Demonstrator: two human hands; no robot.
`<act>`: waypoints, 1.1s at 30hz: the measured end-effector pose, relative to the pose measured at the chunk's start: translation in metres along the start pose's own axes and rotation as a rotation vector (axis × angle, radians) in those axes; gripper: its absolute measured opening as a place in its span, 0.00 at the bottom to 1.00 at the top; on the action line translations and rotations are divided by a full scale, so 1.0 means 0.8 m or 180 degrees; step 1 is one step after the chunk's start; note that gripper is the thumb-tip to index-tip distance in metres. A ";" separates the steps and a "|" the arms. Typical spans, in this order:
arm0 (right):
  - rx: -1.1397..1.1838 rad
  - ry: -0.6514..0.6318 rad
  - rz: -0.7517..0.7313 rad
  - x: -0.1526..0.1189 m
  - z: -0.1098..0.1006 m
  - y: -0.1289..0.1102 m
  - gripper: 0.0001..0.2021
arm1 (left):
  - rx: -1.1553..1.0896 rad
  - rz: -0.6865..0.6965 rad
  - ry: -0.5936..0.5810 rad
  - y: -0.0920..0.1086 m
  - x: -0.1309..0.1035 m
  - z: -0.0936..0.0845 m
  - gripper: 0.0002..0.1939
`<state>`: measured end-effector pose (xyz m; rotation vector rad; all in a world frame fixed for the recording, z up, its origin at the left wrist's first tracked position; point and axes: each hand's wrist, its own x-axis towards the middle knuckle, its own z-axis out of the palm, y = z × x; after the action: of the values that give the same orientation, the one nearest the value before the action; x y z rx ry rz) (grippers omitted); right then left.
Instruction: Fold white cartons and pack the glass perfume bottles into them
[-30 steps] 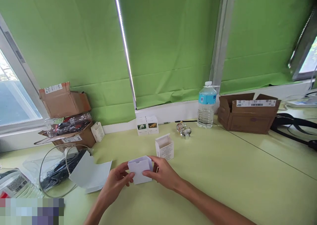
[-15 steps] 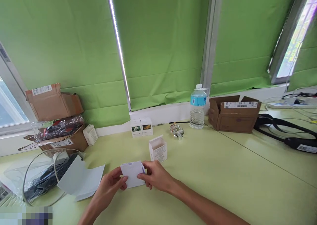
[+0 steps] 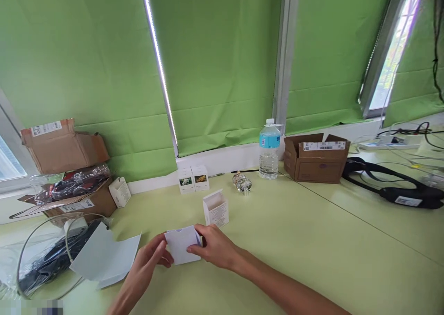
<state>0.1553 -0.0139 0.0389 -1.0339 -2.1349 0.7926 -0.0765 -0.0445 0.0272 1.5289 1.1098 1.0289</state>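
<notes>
A small white folded card (image 3: pixel 182 245), with a shallow notch in its top edge, is held upright just above the table. My right hand (image 3: pixel 213 246) pinches its right side, thumb on the front face and fingers behind. My left hand (image 3: pixel 150 256) is closed at its left edge, fingertips partly hidden behind it. Just beyond the card stands a small open white box (image 3: pixel 217 209) with printed text and its lid flap raised. A bent white sheet (image 3: pixel 107 255) lies to the left of my left hand.
Two small white boxes with flower pictures (image 3: pixel 193 180) stand by the wall, near a glass ornament (image 3: pixel 242 183) and a water bottle (image 3: pixel 269 151). Cardboard boxes stand left (image 3: pixel 78 204) and right (image 3: pixel 315 162). A black headset (image 3: pixel 398 190) lies far right; bagged cables (image 3: pixel 52 255) lie left.
My left thumb has slid off the card's front face to its left edge. My right hand keeps its pinch. The whole view has shifted slightly, so the surroundings appear further left.
</notes>
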 end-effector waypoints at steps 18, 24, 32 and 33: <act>0.2029 0.1949 0.0424 -0.023 -0.183 0.043 0.17 | 0.1850 0.0910 0.1185 -0.009 0.023 0.053 0.18; 0.2126 0.1900 0.0437 -0.023 -0.193 0.060 0.18 | 0.2062 0.1749 0.1211 0.018 0.073 0.117 0.12; 0.2210 0.1899 0.0416 -0.026 -0.187 0.062 0.16 | 0.1170 0.1431 0.1023 0.015 0.113 0.154 0.15; 0.2240 0.1861 0.0409 -0.026 -0.185 0.063 0.16 | 0.0981 0.1289 0.0988 0.013 0.114 0.153 0.16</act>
<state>0.2979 0.0303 0.0881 -0.8708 -1.1702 1.0400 0.0635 0.0163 0.0227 1.9395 1.2422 1.4596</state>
